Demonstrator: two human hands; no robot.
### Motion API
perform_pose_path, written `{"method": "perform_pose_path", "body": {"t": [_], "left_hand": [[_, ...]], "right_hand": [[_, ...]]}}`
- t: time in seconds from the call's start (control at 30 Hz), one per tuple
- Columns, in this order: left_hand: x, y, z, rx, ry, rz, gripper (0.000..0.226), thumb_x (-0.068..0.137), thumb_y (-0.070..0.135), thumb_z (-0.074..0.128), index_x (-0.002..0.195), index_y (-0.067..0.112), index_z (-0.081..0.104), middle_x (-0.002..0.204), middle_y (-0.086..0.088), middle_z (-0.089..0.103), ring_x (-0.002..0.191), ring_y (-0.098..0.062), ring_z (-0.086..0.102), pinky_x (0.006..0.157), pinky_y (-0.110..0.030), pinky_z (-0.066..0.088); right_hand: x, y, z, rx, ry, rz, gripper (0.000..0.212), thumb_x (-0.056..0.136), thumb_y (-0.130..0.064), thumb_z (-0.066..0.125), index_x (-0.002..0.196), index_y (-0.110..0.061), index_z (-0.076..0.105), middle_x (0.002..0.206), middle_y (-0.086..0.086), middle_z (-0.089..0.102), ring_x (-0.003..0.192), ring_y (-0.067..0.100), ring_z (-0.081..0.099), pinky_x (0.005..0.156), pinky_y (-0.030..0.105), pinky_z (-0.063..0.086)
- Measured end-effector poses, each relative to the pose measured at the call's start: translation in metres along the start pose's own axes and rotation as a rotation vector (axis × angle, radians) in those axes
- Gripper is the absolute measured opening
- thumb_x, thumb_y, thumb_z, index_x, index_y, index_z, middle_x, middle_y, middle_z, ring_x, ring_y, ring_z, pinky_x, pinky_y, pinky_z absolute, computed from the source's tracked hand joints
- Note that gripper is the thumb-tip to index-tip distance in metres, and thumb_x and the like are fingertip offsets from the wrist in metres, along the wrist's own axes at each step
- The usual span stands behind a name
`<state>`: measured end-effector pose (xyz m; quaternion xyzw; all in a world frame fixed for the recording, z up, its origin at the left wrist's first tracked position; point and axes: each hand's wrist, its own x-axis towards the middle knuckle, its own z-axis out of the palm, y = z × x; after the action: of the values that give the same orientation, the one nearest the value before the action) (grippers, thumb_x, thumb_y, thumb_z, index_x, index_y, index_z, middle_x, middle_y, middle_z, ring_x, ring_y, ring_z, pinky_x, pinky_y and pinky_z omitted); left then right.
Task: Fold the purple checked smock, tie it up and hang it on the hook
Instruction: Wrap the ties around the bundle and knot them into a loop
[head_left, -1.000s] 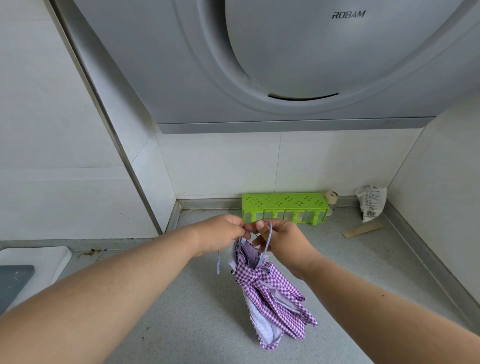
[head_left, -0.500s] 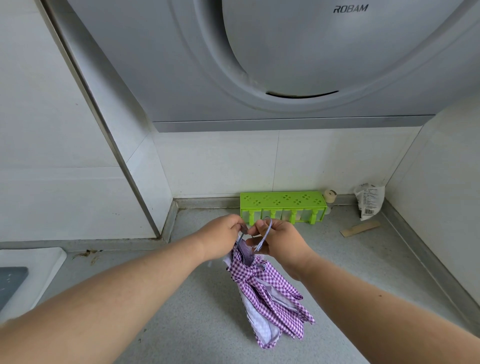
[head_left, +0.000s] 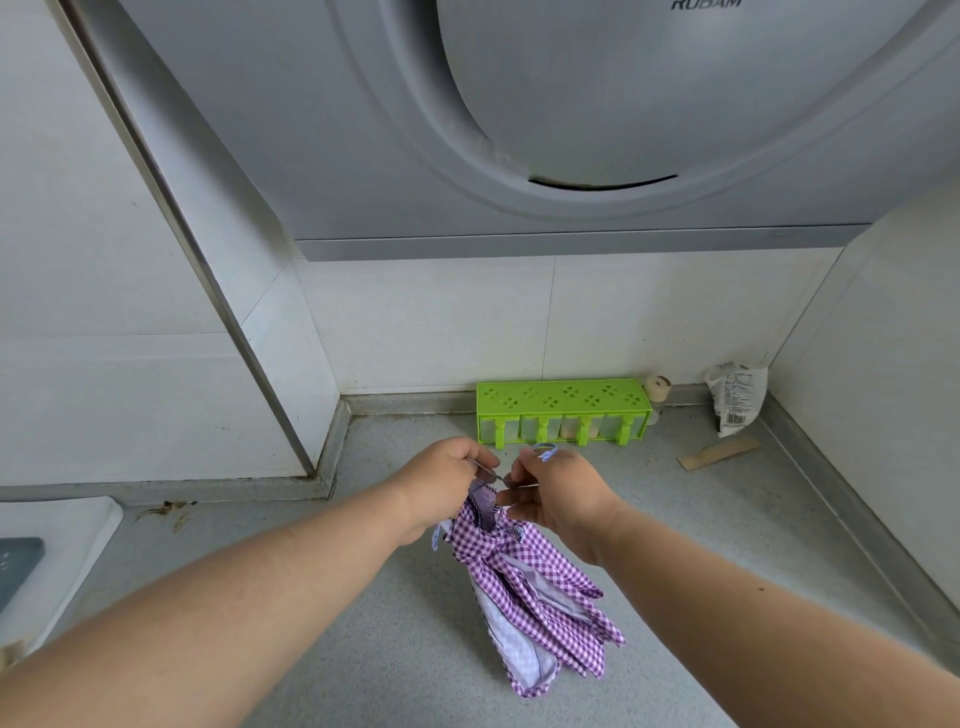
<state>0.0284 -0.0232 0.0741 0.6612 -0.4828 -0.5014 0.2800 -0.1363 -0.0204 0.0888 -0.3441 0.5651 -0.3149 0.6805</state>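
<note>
My left fingers (head_left: 480, 462) and right fingers (head_left: 522, 475) are curled tight, each pinching an end of the thin tie string (head_left: 544, 450). The bundled purple checked smock (head_left: 524, 577) hangs from them above the counter (head_left: 675, 530). If either pinch slips, I judge the knot would loosen and the bundle spill open.

"ROBAM", top cropped, on range hood (head_left: 571, 104)
</note>
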Motion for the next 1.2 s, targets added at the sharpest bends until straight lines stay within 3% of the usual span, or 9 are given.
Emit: {"method": "perform_pose_path", "body": {"t": [0.13, 0.3, 0.53, 0.67, 0.77, 0.87, 1.03, 1.2], "left_hand": [[0.003, -0.001, 0.0, -0.289, -0.056, -0.039, 0.04, 0.108, 0.0, 0.035, 0.105, 0.015, 0.073, 0.104, -0.009, 0.068, 0.053, -0.01, 0.031, 0.047, -0.024, 0.028], [0.005, 0.002, -0.003, -0.549, -0.048, -0.053, 0.038, 0.107, -0.005, 0.033, 0.108, 0.008, 0.069, 0.102, -0.01, 0.071, 0.05, -0.009, 0.029, 0.044, -0.023, 0.022], [0.004, 0.001, -0.005, -0.538, -0.117, -0.112, 0.035, 0.104, -0.008, 0.033, 0.109, 0.009, 0.064, 0.085, -0.009, 0.074, 0.049, -0.011, 0.028, 0.046, -0.024, 0.021], [0.002, 0.002, 0.0, -0.495, -0.168, -0.141, 0.03, 0.11, 0.0, 0.033, 0.11, 0.01, 0.061, 0.069, -0.002, 0.058, 0.049, -0.011, 0.025, 0.045, -0.021, 0.019], [0.004, 0.002, 0.004, -0.475, -0.201, -0.152, 0.026, 0.111, 0.005, 0.033, 0.114, 0.012, 0.059, 0.066, 0.001, 0.048, 0.049, -0.01, 0.023, 0.045, -0.02, 0.018], [0.007, 0.004, 0.004, -0.48, -0.216, -0.18, 0.025, 0.11, 0.005, 0.033, 0.117, 0.015, 0.055, 0.064, 0.003, 0.043, 0.047, -0.009, 0.022, 0.044, -0.018, 0.018], [0.008, 0.007, 0.001, -0.471, -0.302, -0.227, 0.031, 0.101, 0.002, 0.034, 0.117, 0.017, 0.055, 0.065, 0.003, 0.038, 0.048, -0.01, 0.022, 0.043, -0.019, 0.019], [0.008, 0.01, 0.0, -0.489, -0.329, -0.272, 0.02, 0.095, 0.005, 0.033, 0.091, 0.017, 0.048, 0.065, 0.003, 0.032, 0.05, -0.011, 0.021, 0.047, -0.022, 0.016]], "right_hand": [[0.004, 0.002, 0.001, 0.03, -0.006, -0.026, 0.033, 0.109, -0.01, 0.043, 0.081, -0.004, 0.06, 0.069, 0.01, 0.063, 0.062, 0.022, 0.063, 0.059, 0.031, 0.052], [0.01, 0.006, 0.001, 0.142, 0.011, -0.1, 0.03, 0.112, -0.018, 0.048, 0.099, -0.008, 0.072, 0.077, 0.002, 0.063, 0.061, 0.013, 0.06, 0.058, 0.026, 0.047], [0.022, 0.013, 0.003, 0.15, 0.086, -0.118, 0.016, 0.107, -0.013, 0.059, 0.105, -0.01, 0.074, 0.078, 0.004, 0.066, 0.059, 0.012, 0.059, 0.056, 0.024, 0.047], [0.024, 0.015, 0.003, 0.113, 0.086, -0.126, 0.015, 0.107, -0.014, 0.059, 0.105, -0.011, 0.073, 0.08, 0.004, 0.067, 0.057, 0.013, 0.06, 0.054, 0.027, 0.044], [0.024, 0.017, 0.004, 0.047, 0.085, -0.155, 0.003, 0.104, -0.014, 0.064, 0.102, -0.011, 0.063, 0.084, 0.009, 0.069, 0.058, 0.017, 0.06, 0.053, 0.03, 0.042], [0.025, 0.018, 0.004, 0.05, 0.103, -0.165, 0.017, 0.1, -0.015, 0.07, 0.096, -0.014, 0.053, 0.084, 0.013, 0.071, 0.056, 0.019, 0.06, 0.05, 0.03, 0.042], [0.028, 0.022, 0.006, -0.025, 0.11, -0.239, 0.007, 0.101, -0.013, 0.067, 0.096, -0.01, 0.065, 0.075, 0.006, 0.073, 0.054, 0.017, 0.062, 0.045, 0.027, 0.04], [0.029, 0.022, 0.006, -0.157, 0.074, -0.313, 0.012, 0.103, -0.007, 0.061, 0.107, -0.011, 0.072, 0.074, 0.004, 0.072, 0.055, 0.012, 0.063, 0.05, 0.024, 0.044]]}}
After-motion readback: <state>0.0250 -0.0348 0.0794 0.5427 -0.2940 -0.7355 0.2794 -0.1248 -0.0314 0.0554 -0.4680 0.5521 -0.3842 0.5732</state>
